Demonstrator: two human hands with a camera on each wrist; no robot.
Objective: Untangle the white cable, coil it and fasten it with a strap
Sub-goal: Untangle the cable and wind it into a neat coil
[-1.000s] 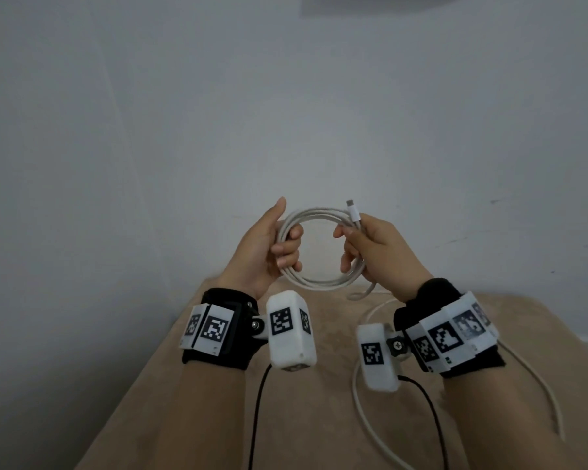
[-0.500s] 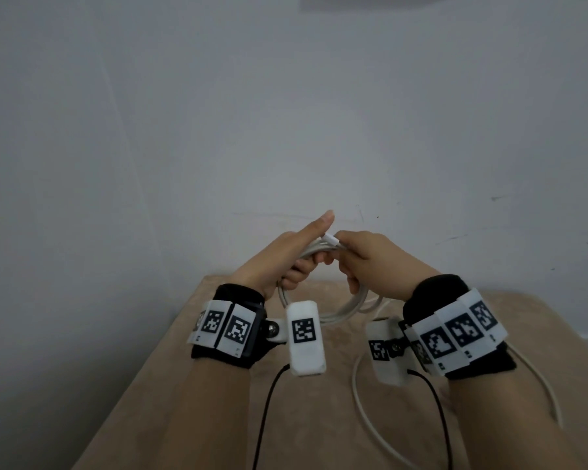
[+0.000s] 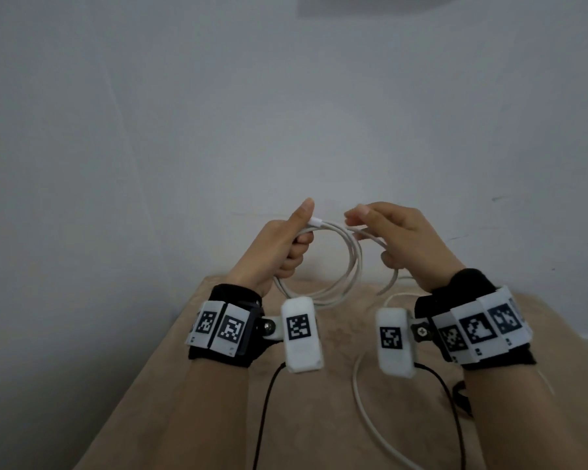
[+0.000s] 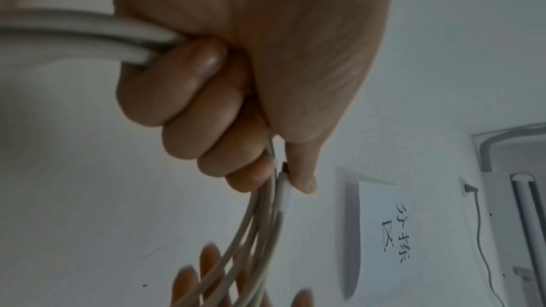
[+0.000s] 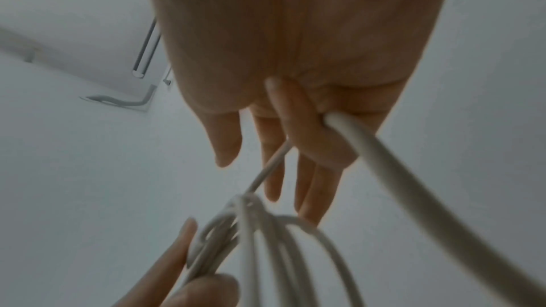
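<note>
The white cable (image 3: pixel 353 262) is gathered into a round coil held up in front of the wall. My left hand (image 3: pixel 294 239) grips the coil's left side, fingers curled round the strands (image 4: pixel 260 237). Its thumb presses the white connector (image 3: pixel 316 221) (image 4: pixel 284 193) against the bundle. To the right, my right hand (image 3: pixel 384 232) holds a single strand leaving the coil. In the right wrist view one finger (image 5: pixel 307 125) is curled over that strand (image 5: pixel 381 160) while the other fingers are nearly straight. The loose remainder of the cable (image 3: pixel 362 398) trails down onto the table.
A beige table (image 3: pixel 211 401) lies below my hands, against a plain white wall. Two black wires (image 3: pixel 263 412) hang from the wrist cameras. A small dark object (image 3: pixel 462 398) lies on the table, partly hidden behind my right forearm. A paper sign (image 4: pixel 384 225) hangs on the wall.
My hands were together at the connector half a second ago. They have now parted: the left keeps coil and connector, the right has slid rightward along the strand.
</note>
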